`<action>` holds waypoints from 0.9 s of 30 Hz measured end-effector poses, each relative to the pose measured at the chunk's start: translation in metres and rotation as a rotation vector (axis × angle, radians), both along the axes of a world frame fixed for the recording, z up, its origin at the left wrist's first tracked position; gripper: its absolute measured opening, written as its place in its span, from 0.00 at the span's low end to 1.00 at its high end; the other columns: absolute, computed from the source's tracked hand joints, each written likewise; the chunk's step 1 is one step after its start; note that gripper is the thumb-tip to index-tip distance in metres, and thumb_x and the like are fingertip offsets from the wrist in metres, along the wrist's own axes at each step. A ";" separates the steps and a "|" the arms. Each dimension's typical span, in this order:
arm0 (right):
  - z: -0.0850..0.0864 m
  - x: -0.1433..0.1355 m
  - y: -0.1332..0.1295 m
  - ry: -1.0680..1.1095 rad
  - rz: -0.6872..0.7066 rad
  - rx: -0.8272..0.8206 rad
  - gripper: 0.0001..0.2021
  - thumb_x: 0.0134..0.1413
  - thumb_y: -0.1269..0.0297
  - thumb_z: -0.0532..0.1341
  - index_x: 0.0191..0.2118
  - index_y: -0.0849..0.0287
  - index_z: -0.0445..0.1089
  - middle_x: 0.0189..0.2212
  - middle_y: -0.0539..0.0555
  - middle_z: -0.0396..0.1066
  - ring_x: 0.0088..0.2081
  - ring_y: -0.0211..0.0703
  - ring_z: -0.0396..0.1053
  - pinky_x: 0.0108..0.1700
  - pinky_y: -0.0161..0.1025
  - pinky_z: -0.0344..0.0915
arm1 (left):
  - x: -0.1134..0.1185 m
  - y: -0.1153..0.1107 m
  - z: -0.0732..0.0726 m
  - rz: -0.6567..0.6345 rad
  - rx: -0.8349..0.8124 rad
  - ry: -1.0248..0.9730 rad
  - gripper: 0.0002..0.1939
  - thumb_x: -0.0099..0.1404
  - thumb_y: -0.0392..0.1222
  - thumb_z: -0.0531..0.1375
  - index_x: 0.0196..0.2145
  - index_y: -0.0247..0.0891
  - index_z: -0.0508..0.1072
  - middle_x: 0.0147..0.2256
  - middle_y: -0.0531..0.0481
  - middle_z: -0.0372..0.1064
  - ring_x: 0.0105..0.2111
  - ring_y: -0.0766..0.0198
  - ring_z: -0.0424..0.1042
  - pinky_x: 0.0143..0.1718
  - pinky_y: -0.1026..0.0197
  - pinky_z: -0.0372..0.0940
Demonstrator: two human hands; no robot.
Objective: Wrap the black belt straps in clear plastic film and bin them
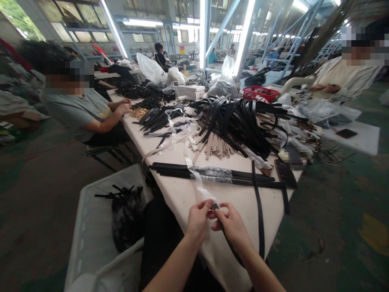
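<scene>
Workshop, broad, lit by long tubes [203,36]. Pale table [182,202] runs away toward twelve o'clock; a co-worker [88,109] sits at ten. White bin [79,227] stands at eight o'clock, dark strips [126,215] inside. On the table, a large heap of black straps [231,121] lies toward one o'clock; nearer, a wrapped bundle [212,173] lies crosswise. White tape [199,184] crosses over that bundle down to six o'clock, where the held strap [231,246] has its tip between the hands.

Left grip [197,221]: closed in a pinch on the white tape beside the tip. Right grip [232,223]: closed on the held strap, just short of its end.

Assessed good practice: steady the strap close to its tip, flat and untwisted; line up the tape edge before pressing; leave slack over the bundle, since thin tape may crease or snag.
</scene>
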State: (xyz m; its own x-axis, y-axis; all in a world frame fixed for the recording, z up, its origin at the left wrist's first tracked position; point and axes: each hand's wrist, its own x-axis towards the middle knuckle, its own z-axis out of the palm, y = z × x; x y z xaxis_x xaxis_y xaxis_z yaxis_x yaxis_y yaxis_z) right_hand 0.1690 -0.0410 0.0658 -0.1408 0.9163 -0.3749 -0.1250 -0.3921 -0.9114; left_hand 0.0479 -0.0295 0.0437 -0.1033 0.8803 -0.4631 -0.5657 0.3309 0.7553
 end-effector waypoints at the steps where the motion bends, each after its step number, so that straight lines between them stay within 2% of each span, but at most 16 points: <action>1: 0.002 -0.001 0.001 0.004 0.001 -0.002 0.25 0.52 0.44 0.64 0.46 0.58 0.60 0.29 0.53 0.77 0.23 0.43 0.74 0.29 0.41 0.73 | 0.000 -0.002 0.001 -0.043 0.000 0.030 0.21 0.50 0.52 0.72 0.31 0.30 0.79 0.27 0.45 0.74 0.23 0.67 0.69 0.25 0.66 0.62; 4: 0.010 0.002 0.004 0.003 0.026 -0.018 0.30 0.51 0.44 0.65 0.51 0.58 0.57 0.27 0.51 0.76 0.24 0.46 0.75 0.31 0.42 0.73 | -0.001 -0.006 0.001 -0.153 0.024 0.105 0.21 0.52 0.54 0.71 0.28 0.30 0.79 0.24 0.44 0.74 0.24 0.63 0.71 0.26 0.65 0.62; 5: 0.012 0.005 0.004 0.001 0.047 -0.026 0.31 0.52 0.43 0.63 0.53 0.58 0.56 0.26 0.51 0.76 0.25 0.46 0.76 0.31 0.43 0.73 | -0.004 -0.006 0.000 -0.162 0.035 0.114 0.21 0.53 0.55 0.70 0.27 0.30 0.79 0.24 0.44 0.74 0.25 0.63 0.71 0.27 0.64 0.63; 7: 0.015 0.014 0.001 -0.026 0.128 -0.031 0.30 0.55 0.43 0.60 0.54 0.59 0.57 0.27 0.52 0.76 0.25 0.45 0.76 0.32 0.42 0.72 | -0.010 -0.006 -0.001 -0.102 0.050 0.117 0.21 0.54 0.55 0.70 0.28 0.30 0.79 0.26 0.43 0.74 0.26 0.62 0.72 0.29 0.63 0.65; 10: 0.011 0.031 -0.006 -0.161 0.355 -0.038 0.22 0.58 0.45 0.57 0.43 0.62 0.67 0.25 0.54 0.76 0.23 0.42 0.73 0.27 0.36 0.67 | -0.020 -0.003 -0.005 0.083 0.042 0.120 0.21 0.54 0.55 0.69 0.30 0.30 0.79 0.29 0.43 0.75 0.28 0.63 0.71 0.32 0.63 0.66; 12: 0.006 0.038 -0.007 -0.274 0.460 -0.033 0.21 0.59 0.46 0.55 0.33 0.62 0.70 0.21 0.53 0.74 0.19 0.39 0.69 0.23 0.33 0.62 | -0.021 -0.003 -0.008 0.134 0.030 0.139 0.20 0.54 0.54 0.70 0.30 0.30 0.78 0.29 0.44 0.74 0.27 0.65 0.70 0.30 0.65 0.65; 15: 0.002 0.036 0.000 -0.428 0.430 0.071 0.22 0.62 0.48 0.52 0.27 0.61 0.70 0.19 0.52 0.72 0.19 0.38 0.66 0.23 0.33 0.60 | -0.012 -0.010 -0.011 0.045 0.018 0.169 0.20 0.53 0.55 0.70 0.25 0.31 0.77 0.23 0.47 0.70 0.23 0.67 0.66 0.28 0.65 0.63; 18: 0.009 0.034 0.009 -0.495 0.409 0.180 0.21 0.64 0.50 0.51 0.27 0.59 0.69 0.20 0.52 0.73 0.21 0.39 0.69 0.26 0.34 0.62 | -0.003 -0.017 -0.009 -0.070 0.015 0.193 0.21 0.53 0.56 0.69 0.23 0.32 0.75 0.20 0.49 0.67 0.22 0.67 0.65 0.26 0.65 0.61; 21: 0.023 0.047 0.008 -0.436 0.541 0.173 0.15 0.63 0.53 0.54 0.35 0.59 0.70 0.23 0.51 0.75 0.23 0.39 0.72 0.28 0.33 0.64 | -0.011 -0.018 -0.001 -0.012 0.024 0.209 0.21 0.53 0.56 0.69 0.23 0.33 0.75 0.20 0.50 0.67 0.22 0.67 0.66 0.27 0.64 0.62; 24: 0.029 0.061 0.003 -0.445 0.638 0.149 0.14 0.63 0.55 0.54 0.35 0.59 0.70 0.22 0.51 0.75 0.20 0.38 0.70 0.24 0.32 0.63 | -0.022 -0.017 0.007 0.058 0.018 0.240 0.20 0.52 0.55 0.70 0.23 0.33 0.75 0.20 0.50 0.67 0.22 0.67 0.65 0.29 0.64 0.64; 27: 0.029 0.056 0.006 -0.489 0.616 0.146 0.18 0.65 0.54 0.50 0.34 0.59 0.70 0.20 0.50 0.73 0.16 0.36 0.65 0.20 0.31 0.58 | -0.015 -0.020 0.007 -0.036 0.005 0.252 0.21 0.53 0.56 0.70 0.22 0.33 0.75 0.19 0.49 0.68 0.21 0.67 0.66 0.28 0.64 0.63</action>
State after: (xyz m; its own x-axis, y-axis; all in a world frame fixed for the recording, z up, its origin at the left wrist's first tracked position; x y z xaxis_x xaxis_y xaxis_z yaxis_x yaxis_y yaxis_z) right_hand 0.2253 -0.0347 0.0947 -0.4883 0.7716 -0.4076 0.5024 -0.1334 -0.8543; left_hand 0.0326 -0.0493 0.0506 -0.1836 0.8877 -0.4223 -0.3474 0.3433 0.8726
